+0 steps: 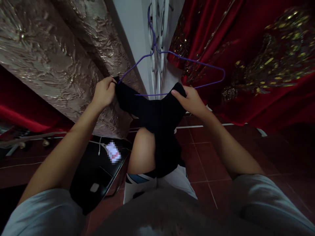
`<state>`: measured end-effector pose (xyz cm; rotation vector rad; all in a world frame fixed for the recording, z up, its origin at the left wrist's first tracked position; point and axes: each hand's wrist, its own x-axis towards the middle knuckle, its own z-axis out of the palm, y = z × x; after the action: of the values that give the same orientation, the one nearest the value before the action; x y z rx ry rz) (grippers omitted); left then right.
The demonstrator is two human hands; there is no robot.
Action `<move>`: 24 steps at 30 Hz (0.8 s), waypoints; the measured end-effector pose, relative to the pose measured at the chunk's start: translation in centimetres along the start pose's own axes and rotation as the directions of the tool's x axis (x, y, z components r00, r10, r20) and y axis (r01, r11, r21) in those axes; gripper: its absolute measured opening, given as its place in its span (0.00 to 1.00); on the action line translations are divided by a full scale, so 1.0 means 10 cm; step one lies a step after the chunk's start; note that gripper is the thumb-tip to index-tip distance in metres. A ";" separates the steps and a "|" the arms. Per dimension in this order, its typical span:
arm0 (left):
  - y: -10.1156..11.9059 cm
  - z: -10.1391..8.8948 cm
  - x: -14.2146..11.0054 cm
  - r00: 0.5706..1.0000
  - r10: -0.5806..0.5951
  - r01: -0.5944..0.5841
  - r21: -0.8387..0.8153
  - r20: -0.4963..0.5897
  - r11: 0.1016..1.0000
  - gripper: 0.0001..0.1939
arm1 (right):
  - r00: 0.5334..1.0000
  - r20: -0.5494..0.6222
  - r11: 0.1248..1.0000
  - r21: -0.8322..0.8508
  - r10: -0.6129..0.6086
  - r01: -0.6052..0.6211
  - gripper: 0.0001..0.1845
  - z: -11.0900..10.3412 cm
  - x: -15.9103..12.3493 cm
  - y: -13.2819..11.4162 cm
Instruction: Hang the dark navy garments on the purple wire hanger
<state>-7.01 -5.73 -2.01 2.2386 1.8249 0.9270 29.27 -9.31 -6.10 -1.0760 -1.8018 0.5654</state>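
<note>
My left hand (pixel 104 91) is closed on the left top corner of a black garment (pixel 157 121). The garment's right top corner is pinched in my right hand (pixel 190 100). The cloth hangs down between both hands over my raised knee. A thin purple wire hanger (pixel 187 59) hangs from a white bar just above the garment. Its lower wire passes behind the cloth's top edge, and its left end meets the cloth by my left hand.
A shiny beige embroidered fabric (pixel 61 55) hangs at left. Red cloth with gold sequins (pixel 258 55) hangs at right. A black stool (pixel 98 173) with a phone and white cable stands at lower left on the dark red tiled floor (pixel 211 157).
</note>
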 end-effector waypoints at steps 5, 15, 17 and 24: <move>0.17 -0.01 0.06 0.964 0.128 -0.177 -0.199 -0.234 0.964 0.14 | 0.997 0.057 0.998 0.049 -0.049 0.046 0.21 0.20 -0.08 -0.10; -0.03 0.02 0.12 0.999 0.027 -0.023 -0.162 0.023 0.986 0.14 | 1.000 0.014 1.000 0.018 -0.001 0.001 0.21 0.01 -0.11 -0.04; 0.22 -0.02 0.11 0.989 0.148 -0.150 -0.208 -0.023 0.967 0.17 | 1.000 0.002 0.999 0.035 0.013 -0.013 0.21 0.06 -0.12 -0.03; 0.64 -0.10 0.13 0.938 0.348 -0.348 -0.052 -0.002 0.936 0.25 | 0.991 0.127 0.999 0.048 -0.031 0.026 0.26 0.03 -0.27 -0.12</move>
<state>-1.92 -6.59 2.13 2.5767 1.4039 1.0005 28.97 -12.23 -6.66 -1.0008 -1.9020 0.6681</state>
